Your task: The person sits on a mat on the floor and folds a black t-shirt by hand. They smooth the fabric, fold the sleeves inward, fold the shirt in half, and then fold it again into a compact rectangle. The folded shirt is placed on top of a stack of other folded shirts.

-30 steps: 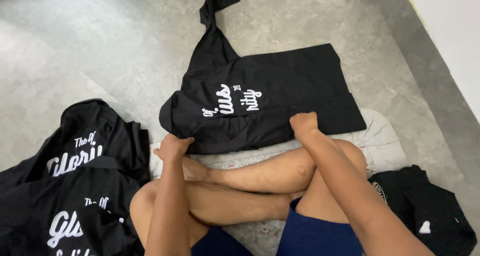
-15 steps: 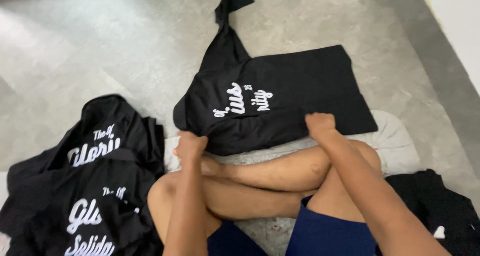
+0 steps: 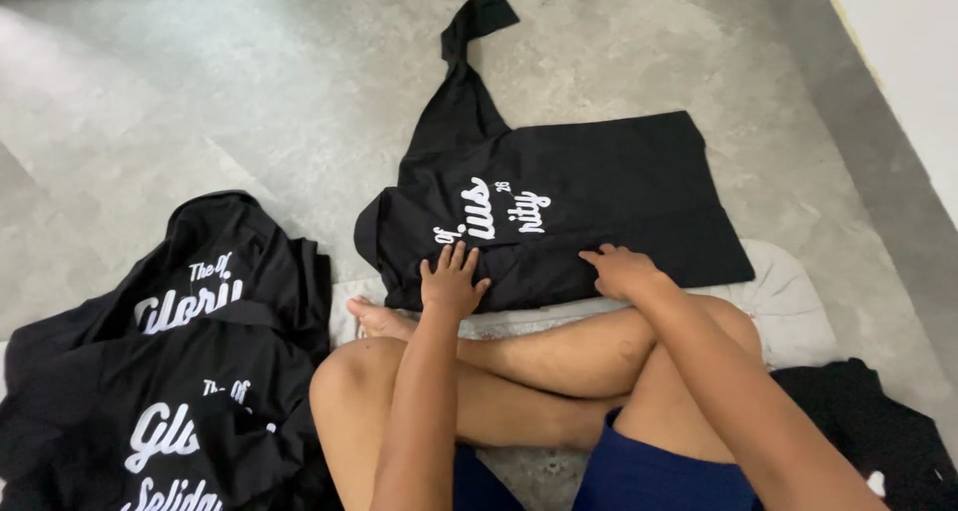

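Note:
A black t-shirt with white lettering [image 3: 589, 197] lies partly folded on the grey floor in front of my crossed legs, one sleeve stretched away toward the top. My left hand [image 3: 451, 281] rests flat, fingers spread, on the shirt's near left edge. My right hand [image 3: 621, 268] presses flat on the near edge further right. Neither hand grips the cloth.
A heap of black shirts with white lettering [image 3: 170, 371] lies at my left. More black cloth [image 3: 868, 421] sits at the lower right. A pale cushion [image 3: 788, 301] lies under my legs. A white wall [image 3: 908, 62] runs along the right.
Both hands slid inward along the shirt's near edge and now lie flat on it. The view moved slightly.

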